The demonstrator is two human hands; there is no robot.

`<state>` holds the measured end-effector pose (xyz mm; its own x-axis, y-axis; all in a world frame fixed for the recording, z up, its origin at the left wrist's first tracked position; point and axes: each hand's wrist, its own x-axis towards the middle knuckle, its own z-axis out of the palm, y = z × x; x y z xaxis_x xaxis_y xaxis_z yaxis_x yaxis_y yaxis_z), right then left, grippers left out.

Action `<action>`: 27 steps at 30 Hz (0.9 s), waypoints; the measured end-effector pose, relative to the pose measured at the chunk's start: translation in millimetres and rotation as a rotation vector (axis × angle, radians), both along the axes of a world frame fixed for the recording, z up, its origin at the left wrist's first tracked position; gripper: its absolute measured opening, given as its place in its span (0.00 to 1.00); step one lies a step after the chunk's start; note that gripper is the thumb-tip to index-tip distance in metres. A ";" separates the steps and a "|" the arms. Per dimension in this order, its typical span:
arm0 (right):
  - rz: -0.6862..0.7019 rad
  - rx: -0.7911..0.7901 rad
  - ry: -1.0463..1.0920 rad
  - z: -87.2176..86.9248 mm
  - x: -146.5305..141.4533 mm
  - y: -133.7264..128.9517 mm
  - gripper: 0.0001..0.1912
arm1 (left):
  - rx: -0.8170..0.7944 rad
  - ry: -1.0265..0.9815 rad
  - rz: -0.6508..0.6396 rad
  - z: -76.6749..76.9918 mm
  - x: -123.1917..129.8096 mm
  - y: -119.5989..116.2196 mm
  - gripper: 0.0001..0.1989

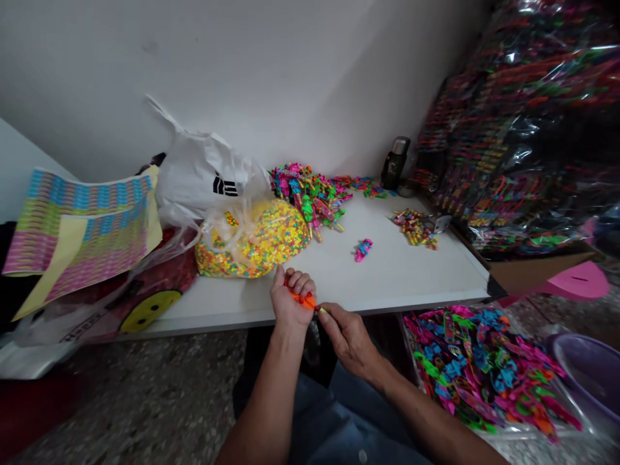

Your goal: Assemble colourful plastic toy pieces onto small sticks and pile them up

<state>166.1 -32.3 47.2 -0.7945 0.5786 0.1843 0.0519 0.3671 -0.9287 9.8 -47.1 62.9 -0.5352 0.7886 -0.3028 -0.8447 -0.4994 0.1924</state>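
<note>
My left hand (293,298) is curled around a small orange plastic toy piece (303,299), just off the front edge of the white table (402,271). My right hand (349,339) pinches the piece's tip, where a tiny yellow-green bit (321,310) shows. A transparent bag of small multicoloured pellets (254,239) lies just beyond my hands. Behind it is a heap of bright plastic toy pieces (305,197). A pink and blue piece (363,250) lies alone on the tabletop, and a small mixed pile (415,228) sits to its right.
A white plastic bag (206,174) and printed sheets (82,226) sit at the left. A dark flask (394,163) stands by the wall. Plastic-wrapped toy stacks (523,123) rise at the right. Below are a bag of toys (484,374) and a purple basin (588,374).
</note>
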 end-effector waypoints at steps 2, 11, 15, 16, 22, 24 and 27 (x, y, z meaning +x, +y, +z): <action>-0.008 0.027 -0.003 -1.4 -0.2 0.0 0.14 | -0.022 0.036 -0.004 -1.9 1.4 0.5 0.19; -0.009 0.054 -0.071 -10.6 2.0 -1.9 0.14 | 0.000 0.139 -0.002 1.1 9.1 0.3 0.17; -0.041 0.020 -0.018 -15.8 0.7 -8.8 0.14 | 0.023 0.140 -0.007 0.8 13.1 0.1 0.16; -0.050 0.017 -0.010 -17.5 0.2 -10.6 0.13 | 0.022 0.130 -0.007 0.0 13.9 -0.1 0.16; -0.095 0.005 -0.002 -25.4 -1.9 -16.2 0.15 | -0.002 0.105 0.023 -4.2 16.3 -0.6 0.16; -0.099 -0.001 0.001 -26.6 -1.7 -16.2 0.15 | -0.022 0.097 0.015 -4.3 17.0 -0.2 0.16; -0.101 -0.006 -0.010 -28.0 -1.3 -15.5 0.15 | -0.043 0.094 0.009 -4.4 17.6 0.9 0.16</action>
<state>164.9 -47.8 19.2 -0.7339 0.6569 0.1730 0.0980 0.3544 -0.9299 27.4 -46.3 58.5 -0.5698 0.7710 -0.2844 -0.8174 -0.4962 0.2926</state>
